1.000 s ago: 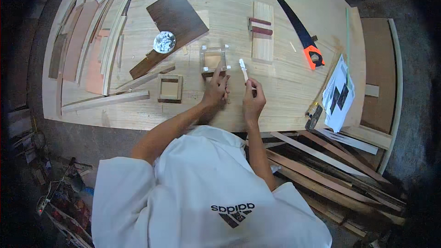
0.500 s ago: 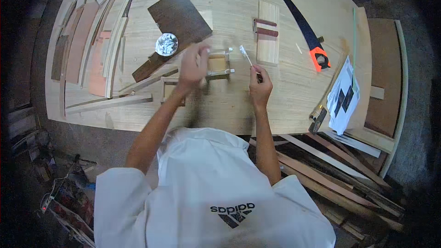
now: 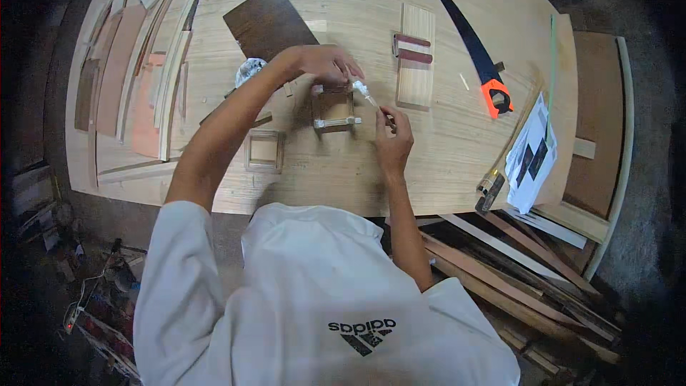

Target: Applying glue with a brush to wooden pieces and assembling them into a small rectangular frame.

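Note:
A small square wooden frame (image 3: pixel 336 123) with white paste on its corners rests on the table in front of me. My left hand (image 3: pixel 330 64) reaches over its far side, fingers bent down and closed at the far edge; the fingertips are partly hidden. A thin stick (image 3: pixel 371 101) is pinched in my right hand (image 3: pixel 394 139), just right of the frame. White paste (image 3: pixel 361 88) coats the stick's tip, close to the left fingers and the far right corner. Behind my left forearm, a foil-like silvery round container (image 3: pixel 249 70) is partly covered.
A second small frame (image 3: pixel 264 151) lies near the front edge. A dark board (image 3: pixel 268 21) and a pale block with reddish-brown strips (image 3: pixel 414 78) lie farther back. To the right are a handsaw (image 3: pixel 468 36), a hammer-like tool (image 3: pixel 489 189) and paper (image 3: pixel 530 154). Wood strips (image 3: pixel 175 78) crowd the left.
My left hand has moved right and onto the frame's far side. The frame has turned, with pasted corners now facing me. The right hand's stick has come down and left toward the frame.

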`<state>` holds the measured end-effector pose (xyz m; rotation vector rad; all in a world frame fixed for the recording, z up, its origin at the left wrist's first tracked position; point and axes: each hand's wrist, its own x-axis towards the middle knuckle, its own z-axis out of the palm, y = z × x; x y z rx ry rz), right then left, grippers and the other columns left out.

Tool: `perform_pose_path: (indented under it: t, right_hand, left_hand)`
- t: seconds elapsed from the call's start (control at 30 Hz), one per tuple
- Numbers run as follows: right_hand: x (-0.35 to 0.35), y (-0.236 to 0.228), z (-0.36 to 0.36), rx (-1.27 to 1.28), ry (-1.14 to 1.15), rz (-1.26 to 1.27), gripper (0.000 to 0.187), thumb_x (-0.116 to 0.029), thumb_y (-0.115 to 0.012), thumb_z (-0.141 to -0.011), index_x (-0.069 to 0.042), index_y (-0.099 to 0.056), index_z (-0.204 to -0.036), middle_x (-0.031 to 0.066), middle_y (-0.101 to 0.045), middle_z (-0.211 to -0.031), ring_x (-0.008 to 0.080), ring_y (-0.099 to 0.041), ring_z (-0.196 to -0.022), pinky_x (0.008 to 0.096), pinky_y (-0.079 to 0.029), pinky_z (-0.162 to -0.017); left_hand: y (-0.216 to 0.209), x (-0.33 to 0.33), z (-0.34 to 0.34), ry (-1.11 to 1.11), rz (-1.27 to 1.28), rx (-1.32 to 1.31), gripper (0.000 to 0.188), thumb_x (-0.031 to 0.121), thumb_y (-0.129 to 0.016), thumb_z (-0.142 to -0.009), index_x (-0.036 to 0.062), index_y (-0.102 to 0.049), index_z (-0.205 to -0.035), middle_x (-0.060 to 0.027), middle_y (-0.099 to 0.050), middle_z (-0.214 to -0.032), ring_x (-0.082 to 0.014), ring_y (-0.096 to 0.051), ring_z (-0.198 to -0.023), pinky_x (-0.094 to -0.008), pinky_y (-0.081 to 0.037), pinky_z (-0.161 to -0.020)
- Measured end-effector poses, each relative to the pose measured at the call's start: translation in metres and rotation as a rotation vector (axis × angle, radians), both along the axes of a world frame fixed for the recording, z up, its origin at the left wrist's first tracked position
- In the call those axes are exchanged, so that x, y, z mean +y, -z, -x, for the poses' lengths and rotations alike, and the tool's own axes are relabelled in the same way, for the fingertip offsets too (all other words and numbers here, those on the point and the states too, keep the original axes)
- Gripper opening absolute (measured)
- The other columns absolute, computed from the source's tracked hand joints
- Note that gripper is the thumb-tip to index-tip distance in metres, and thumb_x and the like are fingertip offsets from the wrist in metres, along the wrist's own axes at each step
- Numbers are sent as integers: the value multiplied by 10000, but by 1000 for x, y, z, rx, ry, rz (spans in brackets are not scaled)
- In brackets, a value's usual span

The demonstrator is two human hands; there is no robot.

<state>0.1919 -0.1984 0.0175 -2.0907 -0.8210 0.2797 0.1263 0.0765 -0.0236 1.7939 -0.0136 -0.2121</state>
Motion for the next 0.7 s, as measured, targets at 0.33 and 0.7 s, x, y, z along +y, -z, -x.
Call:
perform_pose_path:
  t: [0.33,0.7]
  right_hand:
    - [1,12,-4,-130,-27,-20,139,-94,-681,-918,-58,-683,-1053,83,-680,-987,253,-650,-935,397,-475,-876]
    - [1,9,-4,-142,-22,0,130,-93,-655,-934,-57,-678,-1056,99,-675,-1005,274,-641,-934,413,-477,-869]
  left_hand:
    - [13,4,-29,353,-27,121,434,144,-730,-886,76,-649,-1307,-61,-717,-1112,-141,-627,-999,-324,-503,-901]
    - [10,0,-31,372,-181,191,420,255,-763,-862,44,-680,-1215,-109,-712,-1121,-197,-645,-1005,-353,-493,-906]
